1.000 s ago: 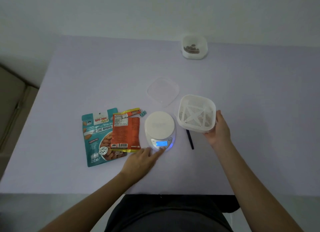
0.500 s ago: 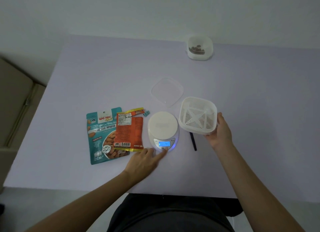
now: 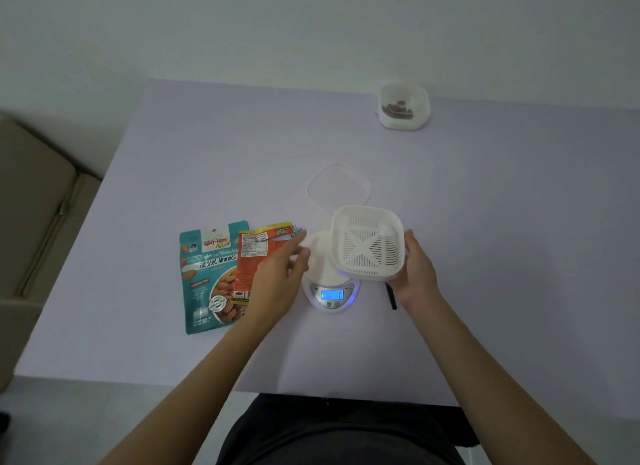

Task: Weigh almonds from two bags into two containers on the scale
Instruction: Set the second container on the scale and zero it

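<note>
Head view: right hand (image 3: 419,274) grips the slotted container (image 3: 367,246) above the scale (image 3: 330,293), ready for placement, while left hand (image 3: 277,274) hovers alongside with fingers (image 3: 294,246) relaxed, holding nothing.

The right hand (image 3: 417,274) grips a white slotted basket (image 3: 367,244), tilted over the scale (image 3: 330,286), whose display glows blue. The left hand (image 3: 277,270) hovers with loose fingers above an orange bag (image 3: 254,256) that overlaps a teal roasted-almond bag (image 3: 204,277) on the bench (image 3: 485,222).

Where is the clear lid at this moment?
Head view, centre: the clear lid lies flat on the table, just beyond the white slotted basket and the scale.
</note>
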